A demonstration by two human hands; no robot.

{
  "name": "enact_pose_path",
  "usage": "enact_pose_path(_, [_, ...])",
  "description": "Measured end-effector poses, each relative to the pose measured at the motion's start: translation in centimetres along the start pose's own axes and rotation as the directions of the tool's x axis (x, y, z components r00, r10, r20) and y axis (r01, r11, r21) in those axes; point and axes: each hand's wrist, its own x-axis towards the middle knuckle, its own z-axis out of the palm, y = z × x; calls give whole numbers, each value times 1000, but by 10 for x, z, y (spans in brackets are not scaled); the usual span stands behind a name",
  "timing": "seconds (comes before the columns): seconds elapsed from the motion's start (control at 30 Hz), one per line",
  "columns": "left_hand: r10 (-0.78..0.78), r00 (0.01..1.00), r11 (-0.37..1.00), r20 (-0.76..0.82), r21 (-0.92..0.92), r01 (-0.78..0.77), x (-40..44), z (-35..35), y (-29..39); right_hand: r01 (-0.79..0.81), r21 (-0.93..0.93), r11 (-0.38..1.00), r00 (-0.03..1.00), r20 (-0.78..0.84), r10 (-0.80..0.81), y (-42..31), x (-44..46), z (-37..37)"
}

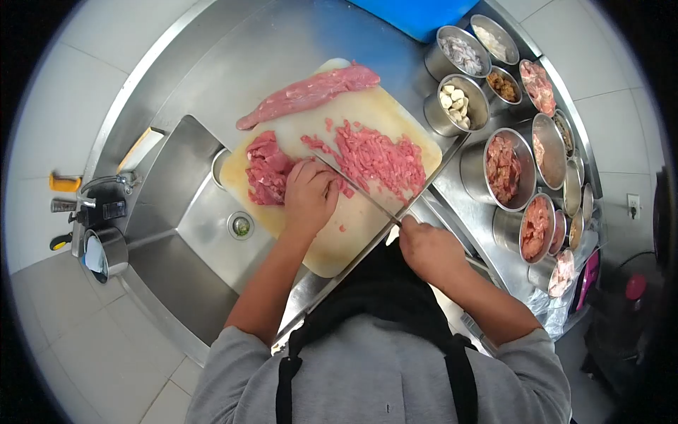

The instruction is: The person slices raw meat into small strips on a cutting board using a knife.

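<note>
My right hand [432, 249] is wrapped round the handle of a kitchen knife [366, 192], whose long blade slants up and left across the board. Beside the blade, my left hand [311, 196] has its fingers curled over raw meat strips [264, 169]; part of the meat is hidden under them. To the right of the knife, small chopped meat [381, 157] lies spread out. A long uncut piece of raw meat [311, 93] rests along the far edge of the worn white cutting board [332, 247]. A few small bits stick to the board near the blade.
A steel sink [201, 219] is at the left, partly overlapped by the board. Steel containers stand at the right, including peeled garlic [454, 104] and minced meat [503, 169]. A blue board or tray [424, 14] is at the back. A steel pot [106, 254] sits far left.
</note>
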Motion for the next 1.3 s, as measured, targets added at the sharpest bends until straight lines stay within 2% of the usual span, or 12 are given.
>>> enact_pose_path(0.17, [-52, 997, 999, 51, -11, 53, -14, 14, -10, -28, -10, 1000, 993, 112, 29, 9, 17, 48])
enact_pose_path(0.23, [-61, 996, 998, 58, -24, 63, -16, 15, -10, 104, 74, 992, 995, -18, -103, 6, 44, 66])
enact_pose_path(0.33, [-35, 990, 999, 134, -20, 38, -15, 6, -10, 74, 49, 996, 997, -7, -74, 1, 48, 40])
enact_pose_path(0.47, [-53, 996, 999, 70, 10, 52, -12, -6, 6, 33, 21, 999, 995, 93, -35, -1, 3, 4])
enact_pose_path(0.63, [-74, 996, 995, 47, 67, 71, -23, 12, -6, 20, 65, 998, 992, 126, -28, -2, 35, 45])
enact_pose_path(0.7, [-68, 997, 996, 49, 60, 65, -20, 10, -5, 85, 104, 991, 995, -62, -78, -11, 63, 57])
enact_pose_path(0.83, [-84, 996, 993, 35, -81, 86, -18, -7, -3, 130, 121, 984, 986, -124, -115, -6, 40, 12])
enact_pose_path(0.9, [-77, 996, 996, 36, -44, 79, -9, -17, -2, 76, 30, 997, 993, 89, -78, -1, 12, -2])
enact_pose_path(1.0, [-94, 993, 996, 75, 3, 94, -18, -10, -6, 14, 8, 1000, 985, 172, -15, -1, 2, 15])
enact_pose_path(1.17, [-55, 996, 998, 72, 31, 53, -23, -3, -10, 35, 66, 997, 994, 106, -42, -9, 47, 60])
enact_pose_path(1.23, [-105, 977, 994, 186, 15, 104, -22, -9, -10, 37, 55, 998, 996, 82, -42, -12, 47, 56])
enact_pose_path(1.3, [-109, 985, 993, 135, 48, 103, -14, -17, -13, 49, 97, 994, 989, 136, -62, -11, 42, 27])
